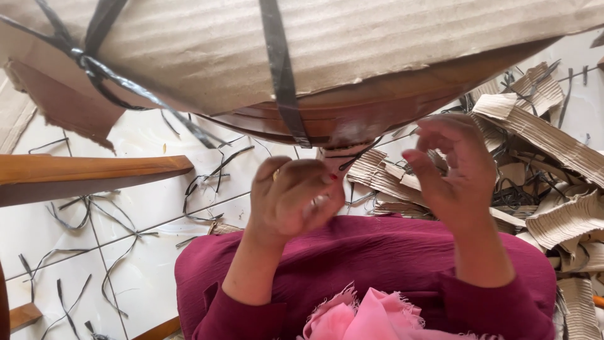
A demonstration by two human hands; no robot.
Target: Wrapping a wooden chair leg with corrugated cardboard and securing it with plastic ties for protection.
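A cardboard-wrapped wooden piece (pixel 302 56), bound by black straps (pixel 280 69), is seen overhead. A strap end (pixel 355 157) at its lower edge is pinched by the curled left hand (pixel 296 198); the right hand (pixel 450 170) is half-open, empty, alongside.

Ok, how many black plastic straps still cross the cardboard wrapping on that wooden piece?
2 seen: one flat black plastic strap down the middle of the corrugated cardboard wrapping, one twisted black strap at upper left. Others may be hidden.

White tiled floor (pixel 157 214), strewn with black strap offcuts (pixel 94 217); torn corrugated cardboard (pixel 553 157) heaped at right; wooden rail (pixel 82 173) left.
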